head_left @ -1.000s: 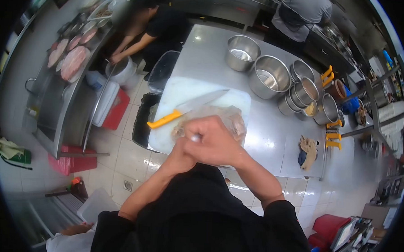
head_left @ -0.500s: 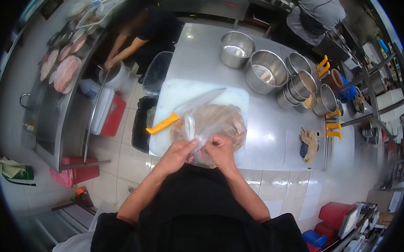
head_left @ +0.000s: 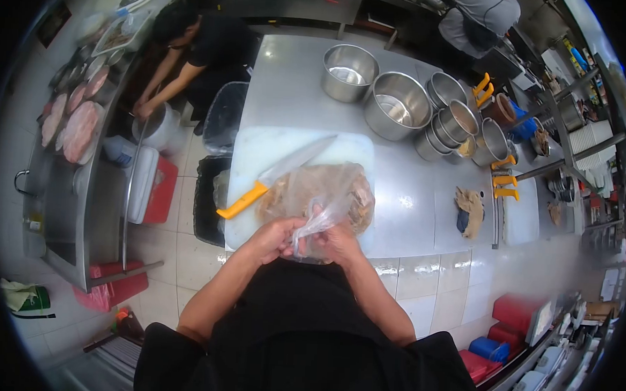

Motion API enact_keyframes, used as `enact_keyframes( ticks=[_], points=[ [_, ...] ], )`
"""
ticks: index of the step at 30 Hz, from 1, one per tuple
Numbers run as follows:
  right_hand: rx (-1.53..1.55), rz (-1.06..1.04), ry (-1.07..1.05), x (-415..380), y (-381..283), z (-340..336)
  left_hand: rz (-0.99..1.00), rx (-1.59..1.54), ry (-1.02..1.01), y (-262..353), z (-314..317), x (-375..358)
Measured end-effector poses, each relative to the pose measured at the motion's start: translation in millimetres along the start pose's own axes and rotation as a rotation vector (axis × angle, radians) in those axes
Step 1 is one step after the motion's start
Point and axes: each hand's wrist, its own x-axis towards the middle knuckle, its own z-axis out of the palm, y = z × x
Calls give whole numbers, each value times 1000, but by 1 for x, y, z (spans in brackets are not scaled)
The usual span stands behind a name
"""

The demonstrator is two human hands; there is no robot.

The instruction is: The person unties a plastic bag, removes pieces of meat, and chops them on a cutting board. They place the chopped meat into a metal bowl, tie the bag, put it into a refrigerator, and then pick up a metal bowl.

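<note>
A clear plastic bag (head_left: 306, 188) with pale brownish pieces inside, perhaps meat, lies on the white cutting board (head_left: 252, 147). Its gathered, twisted neck rises between my hands at the board's near edge. My left hand (head_left: 277, 239) is closed on the left side of the neck. On the other side, my right hand (head_left: 337, 241) has its fingers closed round the plastic, and part of them is hidden behind it. Just beyond the bag a knife with a yellow handle (head_left: 243, 200) lies diagonally, blade pointing away to the right.
Steel pots (head_left: 399, 105) crowd the table's far right, with yellow-handled knives (head_left: 505, 186) by its right edge. A crumpled cloth (head_left: 470, 213) lies at right. Black-lined bins (head_left: 211, 198) stand left of the table. A co-worker (head_left: 200, 58) bends over a white bucket (head_left: 166, 127); another person stands behind.
The bag's neck has gone from loose to a gathered twist leaning right between my hands. My view has shifted slightly, and the co-worker at left has moved a little.
</note>
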Motion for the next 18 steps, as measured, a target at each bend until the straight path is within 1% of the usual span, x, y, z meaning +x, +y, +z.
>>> enact_keyframes(
  ticks=[1,2,3,4,5,6,7,10,11,12,13,14,15,16,17,18],
  points=[
    [2,-2,9,-4,-7,-4,-8,-12,42,0,-1,1],
    [-118,16,-22,-12,-18,-9,-15,-9,35,1,0,1],
    [-239,35,-55,-18,-27,-13,34,44,52,4,1,-1],
    [-237,34,-48,-25,-34,-16,86,97,71,7,1,-1],
    [-278,120,29,-32,-40,-19,83,98,66,5,-4,1],
    [-319,207,105,-36,-42,-21,104,194,81,3,-10,3],
    [-318,208,109,-36,-43,-22,124,288,96,1,-14,3],
    [-258,152,158,-42,-39,-23,154,266,82,3,-6,1],
    [-366,60,195,-45,-38,-22,151,268,79,2,-5,2],
    [-475,-33,232,-47,-38,-22,195,262,95,1,-5,2],
    [-474,-33,237,-45,-36,-31,239,254,112,-1,-5,2],
    [-620,-310,376,-40,-31,-47,237,255,108,-4,-10,3],
    [-761,-591,514,-36,-29,-61,286,250,144,-7,-20,5],
    [-759,-591,521,-33,-32,-71,333,245,178,-12,-29,6],
    [-814,-603,579,-27,-40,-80,330,250,172,-16,-38,7],
    [-868,-616,636,-19,-47,-88,345,308,226,-20,-47,8]
  ],
)
